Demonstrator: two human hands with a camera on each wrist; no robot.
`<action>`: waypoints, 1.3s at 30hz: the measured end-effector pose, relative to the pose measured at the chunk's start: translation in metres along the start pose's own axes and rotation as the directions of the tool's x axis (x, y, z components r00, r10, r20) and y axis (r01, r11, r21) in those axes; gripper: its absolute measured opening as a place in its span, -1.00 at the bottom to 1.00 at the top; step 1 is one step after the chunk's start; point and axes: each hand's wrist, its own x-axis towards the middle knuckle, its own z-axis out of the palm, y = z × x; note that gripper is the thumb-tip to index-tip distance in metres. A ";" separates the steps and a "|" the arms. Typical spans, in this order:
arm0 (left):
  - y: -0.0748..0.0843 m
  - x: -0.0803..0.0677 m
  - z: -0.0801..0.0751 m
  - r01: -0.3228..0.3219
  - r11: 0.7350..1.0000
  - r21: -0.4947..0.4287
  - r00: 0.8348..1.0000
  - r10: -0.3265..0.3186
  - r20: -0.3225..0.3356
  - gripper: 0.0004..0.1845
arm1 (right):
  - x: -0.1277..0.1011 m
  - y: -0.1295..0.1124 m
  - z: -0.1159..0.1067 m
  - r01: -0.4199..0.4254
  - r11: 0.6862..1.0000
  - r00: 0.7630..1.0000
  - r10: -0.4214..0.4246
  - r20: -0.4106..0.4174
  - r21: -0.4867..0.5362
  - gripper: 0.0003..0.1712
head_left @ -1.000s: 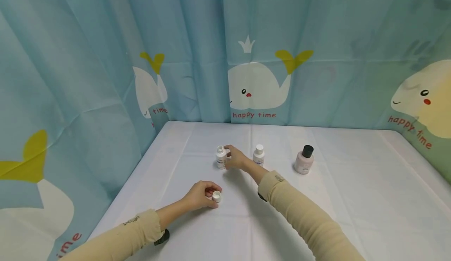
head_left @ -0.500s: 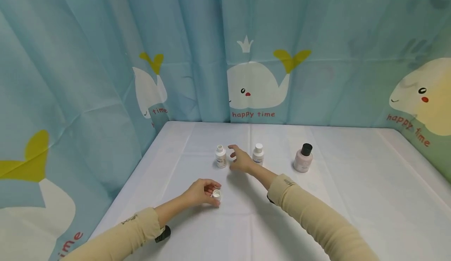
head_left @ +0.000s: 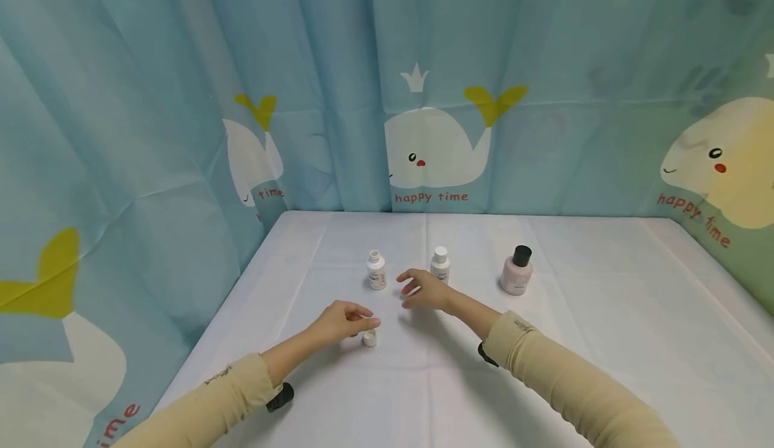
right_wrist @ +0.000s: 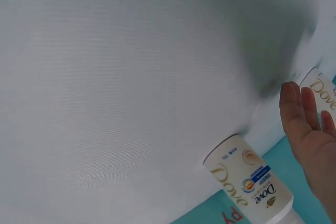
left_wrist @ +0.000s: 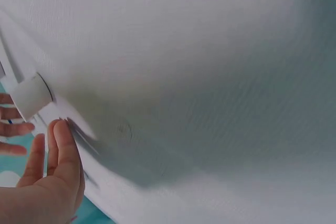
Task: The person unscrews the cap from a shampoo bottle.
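On the white bench [head_left: 635, 300], a small cap [head_left: 369, 339] lies just below the left hand [head_left: 338, 322], which is loosely spread; the right hand [head_left: 426, 292], likewise spread, hangs near an uncapped bottle [head_left: 377, 273] and a capped bottle [head_left: 440, 266].

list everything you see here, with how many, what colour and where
open Dove bottle: 1, white, on the table, leftmost bottle
capped Dove bottle: 1, white, on the table, middle bottle, just beyond the right hand
black-capped bottle: 1, pale pink, on the table, rightmost bottle
loose screw cap: 1, white, on the table by the left fingertips
table: 1, white, under the bottles
curtain: panel count unclear, blue-green with whale and "happy time" prints, around the table
wrist devices: 2, black, one at each cuff
sleeves: 2, beige, on the forearms
left hand: 1, bare, by the cap
right hand: 1, bare, between the Dove bottles and the person
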 end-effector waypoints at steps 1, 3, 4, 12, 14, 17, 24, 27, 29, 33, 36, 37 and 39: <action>0.001 0.001 0.000 0.009 1.000 0.006 1.000 -0.009 -0.006 -0.57 | -0.002 0.001 -0.001 0.004 1.000 1.000 -0.004 0.002 0.002 -0.41; 0.002 0.003 -0.001 0.022 1.000 0.014 1.000 -0.022 -0.015 -0.58 | -0.005 0.003 -0.004 0.007 1.000 1.000 -0.007 0.007 0.010 -0.42; 0.003 0.004 -0.001 0.023 1.000 0.011 1.000 -0.023 -0.019 -0.59 | -0.007 0.004 -0.006 0.008 1.000 1.000 -0.009 0.010 0.011 -0.42; 0.008 0.012 -0.002 0.011 0.999 -0.045 0.999 -0.013 -0.038 -0.66 | -0.022 0.012 -0.012 0.030 0.999 0.999 -0.031 0.029 0.038 -0.47; 0.010 0.014 -0.003 -0.002 0.999 -0.049 0.999 0.000 -0.040 -0.67 | -0.026 0.014 -0.013 0.050 0.998 0.998 -0.051 0.035 0.034 -0.47; 0.014 0.017 -0.004 -0.025 0.999 -0.038 0.998 0.023 -0.052 -0.67 | -0.031 0.016 -0.016 0.081 0.996 0.996 -0.082 0.041 0.028 -0.48; 0.027 0.025 -0.004 -0.068 0.997 -0.030 0.995 0.065 -0.074 -0.70 | -0.039 0.024 -0.028 0.139 0.989 0.988 -0.141 0.059 0.040 -0.48; 0.032 0.027 -0.004 -0.097 0.995 -0.018 0.994 0.096 -0.056 -0.69 | -0.042 0.029 -0.032 0.155 0.987 0.985 -0.158 0.070 0.047 -0.48; 0.037 0.028 -0.004 -0.115 0.993 -0.005 0.993 0.114 -0.040 -0.69 | -0.045 0.030 -0.035 0.163 0.986 0.983 -0.166 0.076 0.045 -0.48; 0.048 0.031 -0.001 -0.147 0.988 0.044 0.989 0.148 -0.023 -0.70 | -0.053 0.034 -0.040 0.155 0.987 0.985 -0.159 0.074 0.049 -0.48; 0.056 0.034 0.001 -0.162 0.985 0.057 0.986 0.163 -0.019 -0.69 | -0.059 0.037 -0.045 0.152 0.987 0.986 -0.156 0.066 0.051 -0.48; 0.058 0.035 0.002 -0.164 0.985 0.059 0.986 0.165 -0.019 -0.68 | -0.061 0.038 -0.046 0.157 0.986 0.985 -0.160 0.065 0.049 -0.48; 0.062 0.037 0.003 -0.164 0.984 0.062 0.986 0.166 -0.027 -0.67 | -0.065 0.039 -0.049 0.167 0.985 0.984 -0.169 0.059 0.040 -0.48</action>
